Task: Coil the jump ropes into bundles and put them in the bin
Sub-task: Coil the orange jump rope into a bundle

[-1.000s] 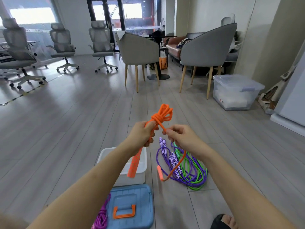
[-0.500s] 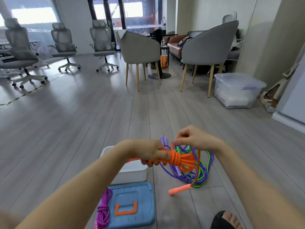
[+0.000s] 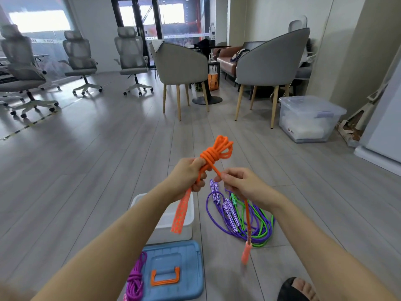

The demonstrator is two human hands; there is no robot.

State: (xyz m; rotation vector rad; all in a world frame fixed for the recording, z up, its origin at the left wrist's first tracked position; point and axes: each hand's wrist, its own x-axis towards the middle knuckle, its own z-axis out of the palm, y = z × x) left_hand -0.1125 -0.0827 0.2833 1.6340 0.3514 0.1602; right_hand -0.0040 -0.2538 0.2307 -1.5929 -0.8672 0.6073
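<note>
My left hand [image 3: 189, 175] grips an orange jump rope [image 3: 213, 154] wound into a bundle, its loops sticking up and one handle hanging down over the white bin [image 3: 188, 216]. My right hand [image 3: 239, 182] pinches the rope's free end just below the bundle; the strand drops behind that hand to the other orange handle [image 3: 246, 253], which dangles near the floor. Loose purple and green jump ropes [image 3: 245, 218] lie tangled on the floor right of the bin. A coiled magenta rope [image 3: 135, 279] lies at the blue lid's left edge.
The blue lid [image 3: 173, 270] with an orange handle lies on the floor in front of the bin. My sandalled foot [image 3: 297, 290] is at the bottom right. Grey chairs stand further back, and a clear lidded storage box [image 3: 308, 118] sits by the right wall.
Both hands have risen from low over the rope pile to chest height. The bundle, lying sideways half a second ago, now points up, and the free handle hangs lower.
</note>
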